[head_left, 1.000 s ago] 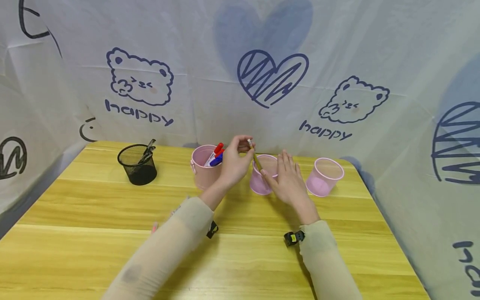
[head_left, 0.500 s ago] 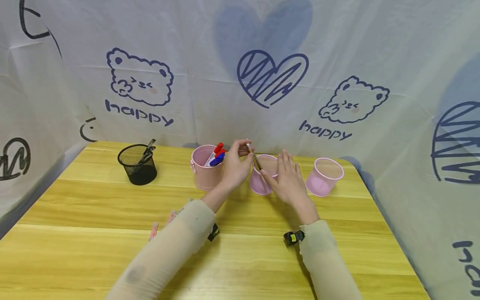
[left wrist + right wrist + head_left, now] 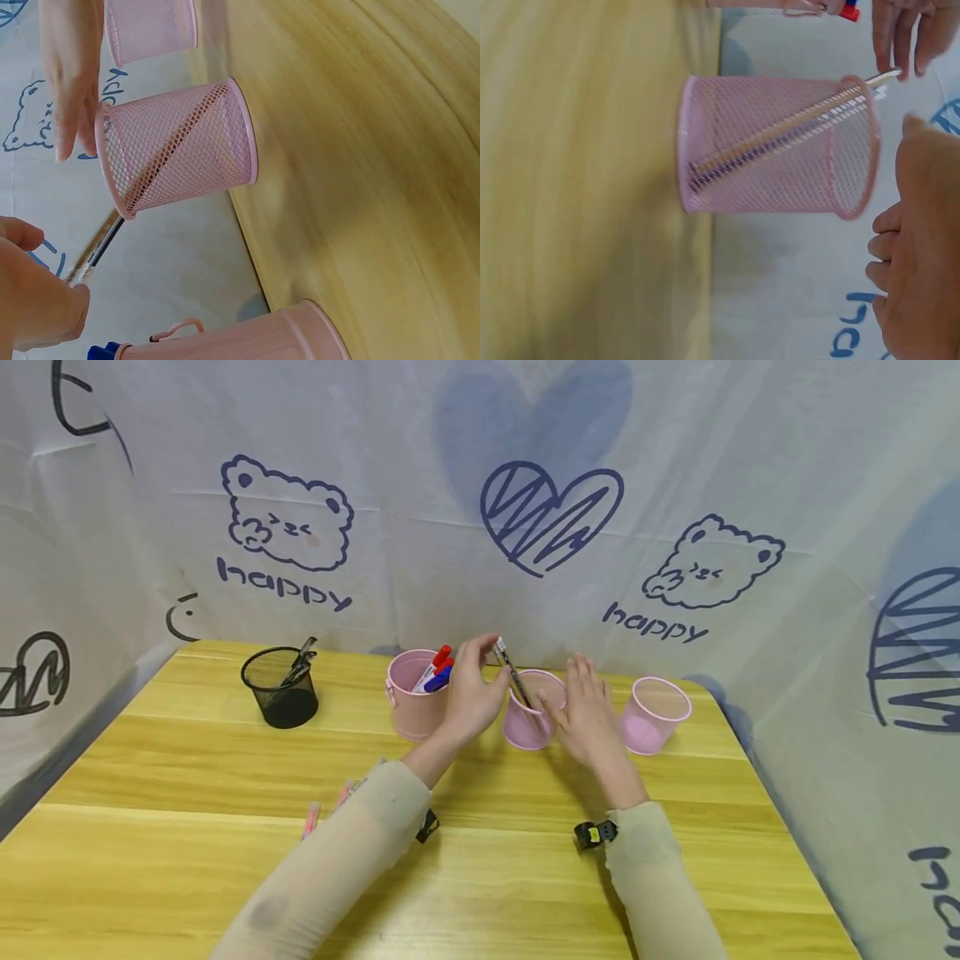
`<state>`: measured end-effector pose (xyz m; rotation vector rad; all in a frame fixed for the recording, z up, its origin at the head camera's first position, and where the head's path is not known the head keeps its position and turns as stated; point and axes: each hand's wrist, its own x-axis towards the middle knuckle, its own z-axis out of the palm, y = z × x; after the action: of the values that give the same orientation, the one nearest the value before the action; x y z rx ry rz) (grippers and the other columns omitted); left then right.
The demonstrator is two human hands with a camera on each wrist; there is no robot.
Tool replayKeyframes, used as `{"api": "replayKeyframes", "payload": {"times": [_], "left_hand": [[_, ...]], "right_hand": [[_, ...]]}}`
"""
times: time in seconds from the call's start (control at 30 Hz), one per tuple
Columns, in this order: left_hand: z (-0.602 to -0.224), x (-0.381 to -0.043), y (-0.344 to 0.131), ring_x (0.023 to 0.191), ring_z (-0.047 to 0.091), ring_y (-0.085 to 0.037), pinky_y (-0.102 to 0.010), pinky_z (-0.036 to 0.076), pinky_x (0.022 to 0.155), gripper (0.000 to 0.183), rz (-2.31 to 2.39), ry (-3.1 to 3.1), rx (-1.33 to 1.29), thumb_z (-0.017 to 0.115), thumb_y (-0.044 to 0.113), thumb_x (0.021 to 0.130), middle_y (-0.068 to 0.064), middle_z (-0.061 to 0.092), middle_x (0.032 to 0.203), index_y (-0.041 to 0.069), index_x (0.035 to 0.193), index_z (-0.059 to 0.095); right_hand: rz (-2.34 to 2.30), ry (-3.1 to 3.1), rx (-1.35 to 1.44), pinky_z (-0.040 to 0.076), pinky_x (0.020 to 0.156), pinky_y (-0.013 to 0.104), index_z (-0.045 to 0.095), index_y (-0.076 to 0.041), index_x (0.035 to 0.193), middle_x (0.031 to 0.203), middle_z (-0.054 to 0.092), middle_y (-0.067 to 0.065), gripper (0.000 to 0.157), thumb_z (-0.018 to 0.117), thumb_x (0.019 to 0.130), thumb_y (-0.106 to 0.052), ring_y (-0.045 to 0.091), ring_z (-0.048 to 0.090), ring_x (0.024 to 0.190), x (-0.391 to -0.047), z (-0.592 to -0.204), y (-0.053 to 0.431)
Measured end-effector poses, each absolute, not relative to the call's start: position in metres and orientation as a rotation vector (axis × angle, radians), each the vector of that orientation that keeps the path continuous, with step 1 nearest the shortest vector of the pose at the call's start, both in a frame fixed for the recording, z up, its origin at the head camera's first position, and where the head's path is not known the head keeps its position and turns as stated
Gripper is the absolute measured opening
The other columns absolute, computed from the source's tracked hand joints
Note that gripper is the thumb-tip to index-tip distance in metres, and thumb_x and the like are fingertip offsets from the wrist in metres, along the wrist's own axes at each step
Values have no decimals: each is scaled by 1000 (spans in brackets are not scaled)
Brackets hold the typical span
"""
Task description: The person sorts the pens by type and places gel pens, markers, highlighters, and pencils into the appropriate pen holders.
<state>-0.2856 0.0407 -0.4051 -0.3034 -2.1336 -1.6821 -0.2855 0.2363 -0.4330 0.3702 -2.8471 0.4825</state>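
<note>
Two slim pencils, one yellowish and one dark, lean slantwise inside a pink mesh cup, their upper ends above its rim. My left hand is around those upper ends, thumb and forefinger spread apart; in the right wrist view its fingertips are close to the pencil tops. Whether a finger still touches them is hard to see. At the cup's right side stands my right hand, fingers straight and thumb by the rim; in the right wrist view the hand is partly blurred.
A pink bucket left of the cup holds red and blue markers. Farther left is a black mesh holder with pens. Another pink cup stands at right. Pink-tipped sticks lie partly behind the left sleeve.
A yellow pencil showed above the cup a second ago; now two pencils lean inside it. My left thumb and forefinger have parted, and the right thumb has drawn back from the pencils. The view has shifted slightly.
</note>
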Motion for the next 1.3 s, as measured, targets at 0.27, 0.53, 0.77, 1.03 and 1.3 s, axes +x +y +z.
{"api": "replayKeyframes", "payload": {"times": [0.27, 0.53, 0.77, 1.03, 1.3], "left_hand": [[-399, -278, 37, 134, 52, -33, -44, 45, 113, 49, -1620, -2147, -361, 67, 3, 94, -18, 54, 144, 0, 142, 56], [-390, -264, 30, 137, 50, -30, -45, 43, 116, 51, -1642, -2157, -454, 65, 7, 96, -17, 52, 148, 1, 145, 53], [-378, -254, 18, 138, 50, -32, -46, 43, 117, 54, -1640, -2170, -538, 65, 5, 95, -19, 52, 147, -2, 146, 51], [-369, -245, -5, 138, 50, -33, -41, 41, 118, 55, -1642, -2201, -594, 67, 5, 95, -20, 52, 147, -3, 147, 50], [-363, -236, -39, 139, 47, -36, -50, 39, 120, 54, -1706, -2210, -629, 64, 4, 99, -20, 47, 149, -1, 150, 47]], "right_hand": [[457, -2795, 265, -4, 128, 56, 12, 5, 164, 173, 7, 22, 88, 38, 108, -58, 40, 3, 160, -284, -417, 261], [458, -2851, 126, -9, 126, 60, 5, 3, 165, 173, -5, 20, 95, 30, 106, -67, 43, -4, 159, -282, -411, 295], [539, -2885, 52, -11, 122, 68, 0, 5, 164, 171, -9, 25, 99, 30, 105, -68, 47, -8, 157, -281, -413, 327], [587, -2923, -37, -11, 118, 75, -3, 9, 161, 168, -16, 28, 106, 34, 103, -70, 51, -14, 155, -278, -419, 364], [617, -2967, -63, -12, 115, 78, -9, 13, 158, 164, -20, 34, 110, 31, 102, -72, 55, -17, 152, -274, -423, 384]]}}
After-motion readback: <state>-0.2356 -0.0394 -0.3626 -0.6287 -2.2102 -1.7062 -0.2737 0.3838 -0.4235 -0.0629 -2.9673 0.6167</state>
